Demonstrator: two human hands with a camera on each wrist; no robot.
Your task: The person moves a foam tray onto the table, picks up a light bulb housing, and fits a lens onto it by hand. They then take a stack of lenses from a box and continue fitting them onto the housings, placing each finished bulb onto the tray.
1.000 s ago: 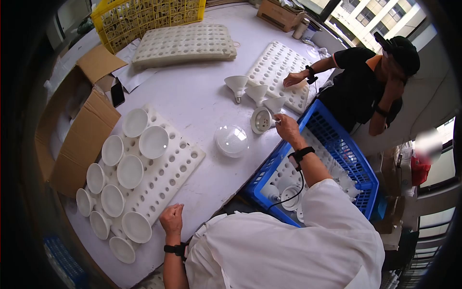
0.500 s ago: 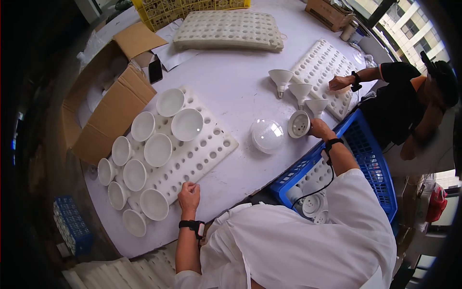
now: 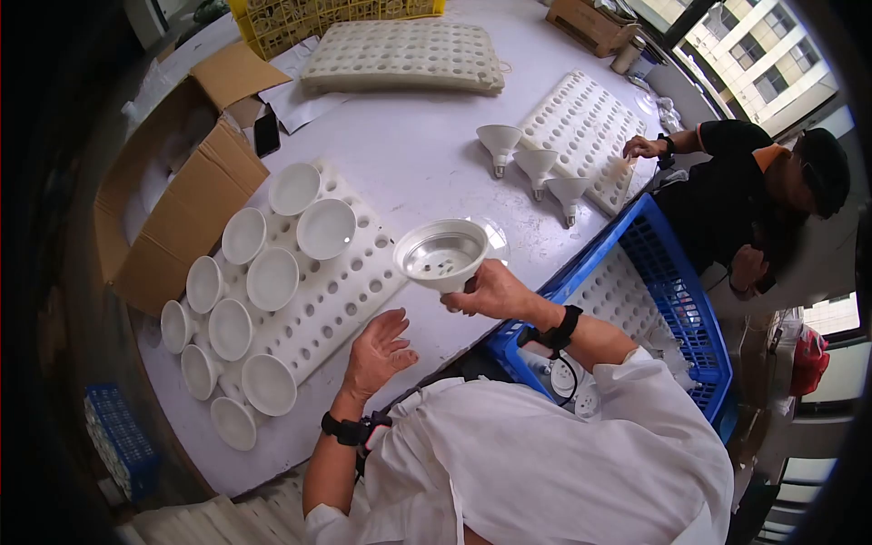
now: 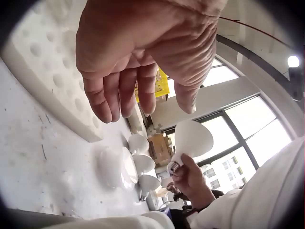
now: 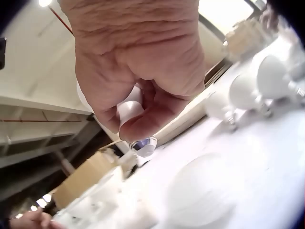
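Note:
My right hand (image 3: 495, 291) grips a white cone-shaped lamp housing (image 3: 442, 254) by its narrow neck, above the table. Its wide mouth faces up in the head view, showing a shiny inside with small holes. A metal screw base (image 4: 174, 167) shows at its lower end in the left wrist view. Partly hidden behind the housing, a clear domed cover (image 3: 495, 238) lies on the table. My left hand (image 3: 377, 352) hovers to the left of the housing, fingers spread and holding nothing, close to the edge of a white foam tray (image 3: 363, 292).
Several white cups (image 3: 272, 280) stand in the foam tray. Three more lamp housings (image 3: 538, 168) stand beyond the dome. A blue crate (image 3: 677, 300) is at the table's right edge, a cardboard box (image 3: 195, 191) at left. Another person (image 3: 727, 200) sits by a far foam tray (image 3: 581, 127).
My right hand has lifted the lamp housing from near the other three and brought it left, over the dome. My left hand has risen and its curled fingers have spread.

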